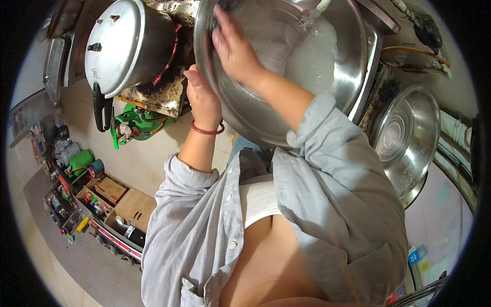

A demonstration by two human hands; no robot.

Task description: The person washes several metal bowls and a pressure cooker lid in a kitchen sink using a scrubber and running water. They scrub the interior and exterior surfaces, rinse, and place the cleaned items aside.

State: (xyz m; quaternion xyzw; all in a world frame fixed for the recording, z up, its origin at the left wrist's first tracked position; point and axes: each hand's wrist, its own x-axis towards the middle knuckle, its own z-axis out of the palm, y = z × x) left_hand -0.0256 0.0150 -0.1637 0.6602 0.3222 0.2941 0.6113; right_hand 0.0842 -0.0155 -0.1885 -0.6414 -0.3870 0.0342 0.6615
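A large stainless steel basin (pixel 245 115) is tilted in front of me with cloudy water (pixel 312 57) pooled along its right side. Its left rim is gripped by my left hand (pixel 204 94), thumb pointing up. My right hand (pixel 238 53) reaches inside, fingers stretched out at the left wall. Motion blurs those fingertips, and a dark patch beside them could be a reflection or something under the hand. Water splashes in below a white tap or hose end (pixel 324 4) at the top.
A lidded pressure cooker (pixel 115 50) stands on a stained gas stove (pixel 161 96) at left, with a red glow beneath. Below it is a green gas cylinder (pixel 142 122). Another steel basin (pixel 410 134) leans at right. Cardboard boxes (pixel 111 190) sit at lower left.
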